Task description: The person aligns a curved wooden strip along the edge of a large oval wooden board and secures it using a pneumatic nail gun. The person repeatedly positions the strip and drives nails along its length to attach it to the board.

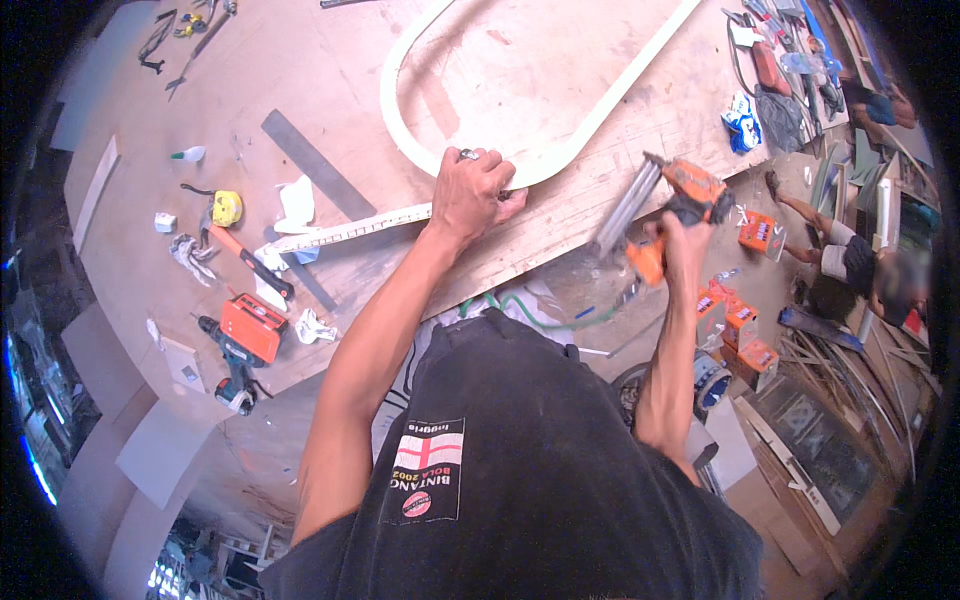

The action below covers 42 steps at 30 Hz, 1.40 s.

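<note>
My left hand (468,198) is closed around a long white strip (545,165) that bends in a wide U shape on the worktable. From under that hand, the strip's notched straight end (350,229) runs off to the left. A small dark thing shows at the knuckles, too small to make out. Over the table's near right edge, my right hand (683,248) grips an orange and black nail gun (697,188) by its handle. Its grey metal part (628,207) points left, apart from the white strip.
On the table (560,235) at left lie a hammer (245,262), a tape measure (227,208), a cordless drill (232,355), an orange box (252,328) and a dark flat bar (315,163). Orange boxes (740,325) stand on the floor at right. Another person (845,250) sits at far right.
</note>
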Each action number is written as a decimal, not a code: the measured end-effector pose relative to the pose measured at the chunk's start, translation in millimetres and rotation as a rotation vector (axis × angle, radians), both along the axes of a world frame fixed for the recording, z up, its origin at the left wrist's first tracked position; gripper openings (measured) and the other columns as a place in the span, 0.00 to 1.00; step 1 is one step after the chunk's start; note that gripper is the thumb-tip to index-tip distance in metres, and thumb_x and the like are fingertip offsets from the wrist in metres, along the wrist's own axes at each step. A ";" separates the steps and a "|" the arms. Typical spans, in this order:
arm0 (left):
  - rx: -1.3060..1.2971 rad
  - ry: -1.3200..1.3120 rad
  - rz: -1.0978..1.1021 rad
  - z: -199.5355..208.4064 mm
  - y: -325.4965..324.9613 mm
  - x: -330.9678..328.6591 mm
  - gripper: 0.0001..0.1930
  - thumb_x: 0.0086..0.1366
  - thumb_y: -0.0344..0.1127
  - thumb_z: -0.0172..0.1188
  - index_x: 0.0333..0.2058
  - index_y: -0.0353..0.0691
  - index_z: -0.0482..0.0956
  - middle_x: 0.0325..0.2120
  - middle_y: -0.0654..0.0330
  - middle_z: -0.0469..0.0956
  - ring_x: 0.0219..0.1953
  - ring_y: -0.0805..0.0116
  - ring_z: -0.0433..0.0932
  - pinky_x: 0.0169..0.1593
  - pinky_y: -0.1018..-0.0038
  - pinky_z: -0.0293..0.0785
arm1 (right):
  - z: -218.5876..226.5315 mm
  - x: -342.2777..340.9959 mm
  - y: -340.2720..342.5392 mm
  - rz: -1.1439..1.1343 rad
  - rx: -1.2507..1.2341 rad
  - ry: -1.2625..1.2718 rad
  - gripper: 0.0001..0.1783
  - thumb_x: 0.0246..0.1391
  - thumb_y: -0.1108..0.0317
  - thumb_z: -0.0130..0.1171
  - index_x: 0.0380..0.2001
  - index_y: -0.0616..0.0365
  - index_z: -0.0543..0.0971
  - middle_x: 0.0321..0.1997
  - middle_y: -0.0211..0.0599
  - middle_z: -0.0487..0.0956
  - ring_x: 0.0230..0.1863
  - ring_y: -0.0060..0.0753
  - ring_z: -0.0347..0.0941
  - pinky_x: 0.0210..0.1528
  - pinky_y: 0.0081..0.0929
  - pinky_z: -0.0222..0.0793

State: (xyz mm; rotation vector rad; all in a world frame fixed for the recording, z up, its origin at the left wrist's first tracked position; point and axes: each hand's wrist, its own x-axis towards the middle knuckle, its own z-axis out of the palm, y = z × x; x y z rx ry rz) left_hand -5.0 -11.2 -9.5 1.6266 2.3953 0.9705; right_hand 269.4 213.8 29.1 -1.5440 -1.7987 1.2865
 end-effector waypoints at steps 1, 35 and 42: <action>-0.010 -0.019 0.006 -1.0 -2.1 0.4 0.13 0.51 0.45 0.75 0.27 0.46 0.83 0.27 0.65 0.80 0.34 0.65 0.81 0.43 0.61 0.66 | 29.2 -10.1 -19.7 0.051 -0.004 -0.035 0.14 0.57 0.73 0.62 0.45 0.68 0.77 0.30 0.34 0.79 0.22 0.27 0.77 0.26 0.26 0.73; 0.022 -0.067 -0.013 -6.2 -3.6 0.7 0.13 0.53 0.46 0.75 0.28 0.46 0.82 0.29 0.64 0.78 0.35 0.66 0.80 0.45 0.60 0.65 | 118.3 -103.9 -125.6 0.640 0.096 -0.388 0.26 0.64 0.73 0.66 0.60 0.65 0.68 0.42 0.38 0.78 0.27 0.21 0.74 0.26 0.24 0.72; 0.029 -0.079 0.001 -2.5 -2.7 0.8 0.10 0.52 0.41 0.73 0.26 0.45 0.83 0.28 0.62 0.82 0.36 0.66 0.82 0.45 0.62 0.65 | 108.3 -102.6 -121.4 0.743 0.324 -0.352 0.26 0.63 0.73 0.67 0.61 0.64 0.69 0.42 0.37 0.79 0.30 0.23 0.75 0.27 0.25 0.73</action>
